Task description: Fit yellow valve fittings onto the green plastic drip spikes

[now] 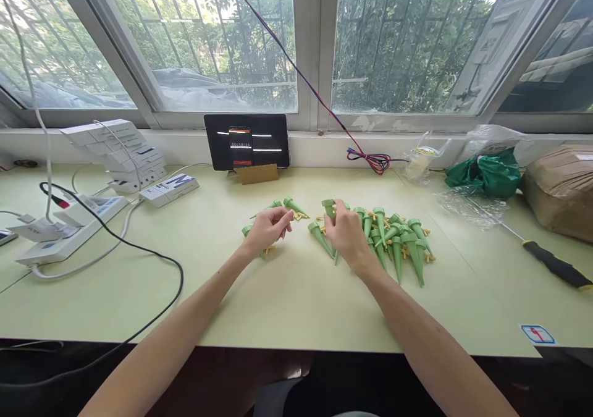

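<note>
A pile of several green cone-shaped plastic spikes with small yellow parts (pixel 398 238) lies on the pale green table (pixel 296 293), right of centre. My right hand (pixel 345 231) rests at the pile's left edge and grips one green spike (pixel 328 208) by its wide end. My left hand (pixel 267 227) hovers over a smaller group of green spikes (pixel 293 206) left of the pile, fingers curled and pinched, its fingertips next to a spike. Whether they hold anything is not visible.
A tablet with a phone leaning on it (pixel 247 140) stands against the window ledge. Power strips, chargers and cables (pixel 69 219) fill the left side, beside stacked white boxes (pixel 120 151). A screwdriver (pixel 553 264), green bag (pixel 486 173) and brown parcel (pixel 563 185) sit at the right.
</note>
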Demonstrator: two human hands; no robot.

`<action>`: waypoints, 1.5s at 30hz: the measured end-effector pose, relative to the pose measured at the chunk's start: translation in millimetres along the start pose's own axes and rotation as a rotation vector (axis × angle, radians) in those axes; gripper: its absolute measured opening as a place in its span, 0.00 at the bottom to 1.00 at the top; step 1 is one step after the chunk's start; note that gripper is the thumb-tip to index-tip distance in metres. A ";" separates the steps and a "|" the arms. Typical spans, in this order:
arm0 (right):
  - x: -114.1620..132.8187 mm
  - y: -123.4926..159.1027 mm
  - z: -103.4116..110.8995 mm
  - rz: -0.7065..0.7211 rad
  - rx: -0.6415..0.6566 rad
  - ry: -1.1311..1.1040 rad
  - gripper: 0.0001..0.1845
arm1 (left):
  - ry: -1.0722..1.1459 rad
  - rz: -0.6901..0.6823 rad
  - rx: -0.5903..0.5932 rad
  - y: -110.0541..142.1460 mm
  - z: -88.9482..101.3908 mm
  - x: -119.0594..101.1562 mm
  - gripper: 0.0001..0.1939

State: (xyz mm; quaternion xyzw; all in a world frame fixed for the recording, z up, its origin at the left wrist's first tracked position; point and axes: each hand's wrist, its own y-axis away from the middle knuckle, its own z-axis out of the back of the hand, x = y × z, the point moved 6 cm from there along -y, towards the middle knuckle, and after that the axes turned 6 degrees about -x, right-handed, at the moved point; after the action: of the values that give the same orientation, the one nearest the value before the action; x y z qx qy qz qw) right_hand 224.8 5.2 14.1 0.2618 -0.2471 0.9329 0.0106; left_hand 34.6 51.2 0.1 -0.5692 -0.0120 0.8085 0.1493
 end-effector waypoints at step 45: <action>-1.0 6.8 10.5 -0.181 0.182 0.355 0.14 | -0.058 -0.050 -0.006 2.0 0.8 -7.4 0.23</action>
State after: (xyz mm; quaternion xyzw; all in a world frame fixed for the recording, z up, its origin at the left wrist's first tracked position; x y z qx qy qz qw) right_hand 229.7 -5.6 18.3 0.1145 -0.1314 0.9781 0.1139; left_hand 35.7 47.5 6.8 -0.5456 -0.0329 0.8205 0.1675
